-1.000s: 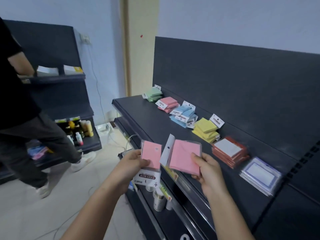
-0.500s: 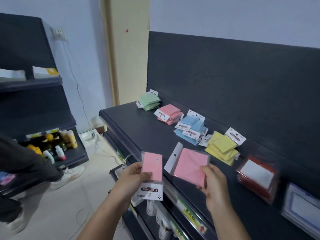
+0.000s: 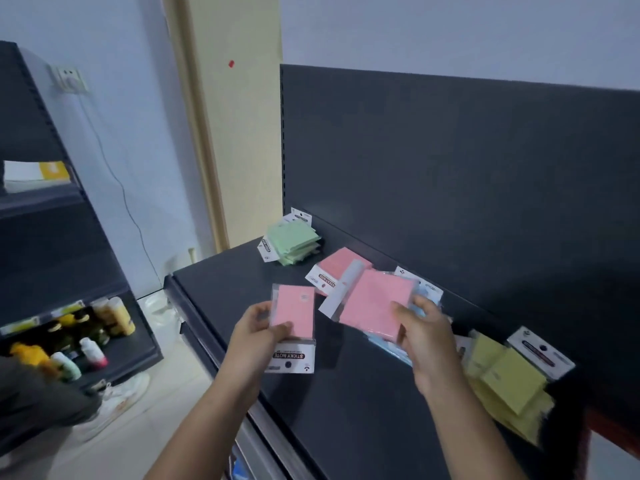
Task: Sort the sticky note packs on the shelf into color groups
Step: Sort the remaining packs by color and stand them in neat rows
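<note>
Hands clamp pink packs: left hand narrow pack, right hand wide pack half-hiding blue stack.

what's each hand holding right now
Left hand: grips a narrow pink sticky note pack.
Right hand: grips a wider pink sticky note pack.

Left hand: grips the small pink pack, thumb on its face, printed header card pointing down
Right hand: holds the tilted pink pack above the shelf, its white header up and to the left
Green stack: at the shelf's far end, against the back panel
Pink stack: just beside the green one, partly behind the tilted pack
Blue packs: mostly hidden by the right hand
Yellow stack: nearer, right of the right wrist
Bottles: on a low shelf at far left
</note>
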Motion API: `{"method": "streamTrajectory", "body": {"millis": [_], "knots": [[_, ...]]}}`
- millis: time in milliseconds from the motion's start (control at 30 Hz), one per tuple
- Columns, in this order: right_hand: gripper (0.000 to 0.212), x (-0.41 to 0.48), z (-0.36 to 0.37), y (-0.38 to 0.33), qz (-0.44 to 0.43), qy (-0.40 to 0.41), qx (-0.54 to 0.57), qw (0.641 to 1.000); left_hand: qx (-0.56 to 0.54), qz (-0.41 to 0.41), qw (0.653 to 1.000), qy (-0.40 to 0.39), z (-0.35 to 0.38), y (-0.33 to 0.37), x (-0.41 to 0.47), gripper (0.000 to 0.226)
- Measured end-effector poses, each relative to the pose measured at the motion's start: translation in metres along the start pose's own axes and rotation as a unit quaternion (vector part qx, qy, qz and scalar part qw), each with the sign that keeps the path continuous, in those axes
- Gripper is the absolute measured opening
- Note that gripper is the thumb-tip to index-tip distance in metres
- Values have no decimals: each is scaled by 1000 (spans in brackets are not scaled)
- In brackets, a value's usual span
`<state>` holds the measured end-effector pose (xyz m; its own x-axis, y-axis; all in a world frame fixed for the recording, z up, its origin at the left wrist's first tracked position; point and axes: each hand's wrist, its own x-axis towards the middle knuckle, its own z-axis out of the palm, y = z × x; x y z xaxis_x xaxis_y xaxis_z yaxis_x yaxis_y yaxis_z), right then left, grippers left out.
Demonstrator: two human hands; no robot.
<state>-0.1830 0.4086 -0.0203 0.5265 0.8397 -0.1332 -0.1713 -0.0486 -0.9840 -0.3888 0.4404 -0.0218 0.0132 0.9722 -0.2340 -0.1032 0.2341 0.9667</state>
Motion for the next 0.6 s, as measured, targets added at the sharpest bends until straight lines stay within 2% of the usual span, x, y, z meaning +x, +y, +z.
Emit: {"method": "streamTrajectory", "body": {"millis": [133, 200, 467, 600], "knots": [[36, 29, 27, -8, 25, -28, -32, 999, -18, 35, 998, 42, 0, 16, 38, 29], [35, 41, 42, -8, 33, -17, -36, 999, -20, 53, 998, 30, 4, 25, 59, 29], [30, 88, 93, 8, 70, 87, -9, 994, 35, 33, 984, -171, 46, 49, 147, 28], [32, 90, 106, 17, 64, 131, -21, 989, 121, 69, 967, -214, 69, 39, 182, 33]]}}
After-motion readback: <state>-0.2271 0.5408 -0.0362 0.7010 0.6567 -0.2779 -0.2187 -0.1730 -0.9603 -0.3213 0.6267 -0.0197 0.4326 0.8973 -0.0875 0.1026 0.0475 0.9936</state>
